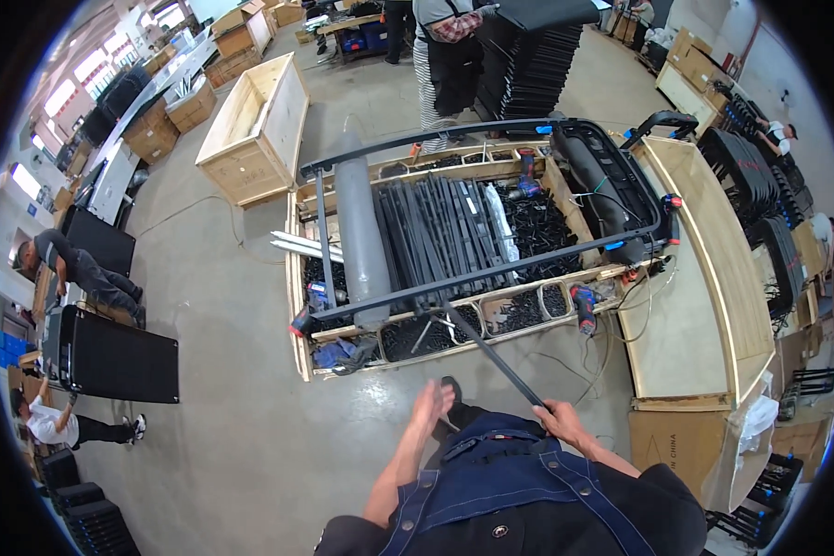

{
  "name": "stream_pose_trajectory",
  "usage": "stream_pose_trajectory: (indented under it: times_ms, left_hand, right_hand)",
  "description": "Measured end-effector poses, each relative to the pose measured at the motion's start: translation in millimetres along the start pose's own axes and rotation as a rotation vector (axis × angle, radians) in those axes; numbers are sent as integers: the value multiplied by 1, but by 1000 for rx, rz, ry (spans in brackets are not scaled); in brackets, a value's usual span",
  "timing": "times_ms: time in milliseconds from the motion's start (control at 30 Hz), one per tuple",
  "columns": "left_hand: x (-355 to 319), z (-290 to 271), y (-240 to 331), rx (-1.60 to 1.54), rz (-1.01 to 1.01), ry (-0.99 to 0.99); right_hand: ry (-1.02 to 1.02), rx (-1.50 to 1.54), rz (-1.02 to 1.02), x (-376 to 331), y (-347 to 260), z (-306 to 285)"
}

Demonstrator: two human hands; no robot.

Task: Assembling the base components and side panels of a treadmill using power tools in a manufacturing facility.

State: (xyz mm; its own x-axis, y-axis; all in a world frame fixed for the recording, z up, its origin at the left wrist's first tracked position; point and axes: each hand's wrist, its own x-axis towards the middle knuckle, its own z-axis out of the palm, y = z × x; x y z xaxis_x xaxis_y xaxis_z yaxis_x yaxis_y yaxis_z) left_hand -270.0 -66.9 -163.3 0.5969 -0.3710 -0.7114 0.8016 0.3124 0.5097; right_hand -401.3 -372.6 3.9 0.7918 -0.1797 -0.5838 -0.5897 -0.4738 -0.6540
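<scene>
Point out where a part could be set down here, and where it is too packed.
Free: the bare board right of the long crate, and the concrete floor between that crate and the black panel. Crowded: the crate itself, full of black bars, a grey tube and a frame. The right hand holds a black rod; the left hand is open.

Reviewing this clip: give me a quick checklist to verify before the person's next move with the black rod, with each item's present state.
1. Right hand grips the rod: ok.
2. Left hand free: ok, open, holding nothing.
3. Rod's far end at the black frame: cannot tell whether it touches.
4. Frame resting across the crate: ok.
5. Red drill out of the rod's way: ok, on the rim to its right.
6. Person behind the crate out of the way: ok.
</scene>
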Motion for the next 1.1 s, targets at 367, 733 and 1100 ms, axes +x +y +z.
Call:
stream_pose_trajectory:
  times_ms: [367,733,1100]
  left_hand:
    - [26,34,55,-364,294,2]
    - [3,128,87,-259,401,50]
    - [-14,351,223,858,1012,118]
  right_hand:
    - [-458,49,-57,15,15,-94]
    - [-622,193,-98,76,44,-210]
    - [-345,741,-222,30,22,-267]
